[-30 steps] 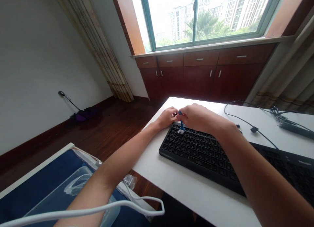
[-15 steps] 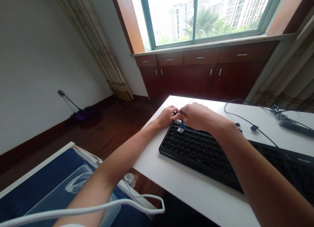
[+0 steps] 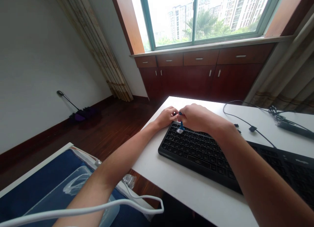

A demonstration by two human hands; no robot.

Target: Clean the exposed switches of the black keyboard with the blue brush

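A black keyboard (image 3: 188,155) with open square key sockets lies slantwise on the white table (image 3: 157,170). My right hand (image 3: 193,116) is closed round the handle of a small blue brush (image 3: 182,125). Its pale bristle end touches the upper left rows of the keyboard. At the keyboard's far left corner rests my left hand (image 3: 169,115), fingers curled, close beside the right fingertips. A dark bit shows between its fingers, too small to name. The right forearm hides part of the keyboard's middle.
Small black pieces (image 3: 237,127) and a black cable (image 3: 252,129) lie behind the keyboard. A white cable (image 3: 98,205) crosses the lower left, over a blue padded surface (image 3: 49,184) with clear plastic. The table's left edge drops to a dark wooden floor (image 3: 105,132).
The brush's bristle end has shifted very slightly left and down on the keyboard. The view has moved a touch; both hands stay in nearly the same place.
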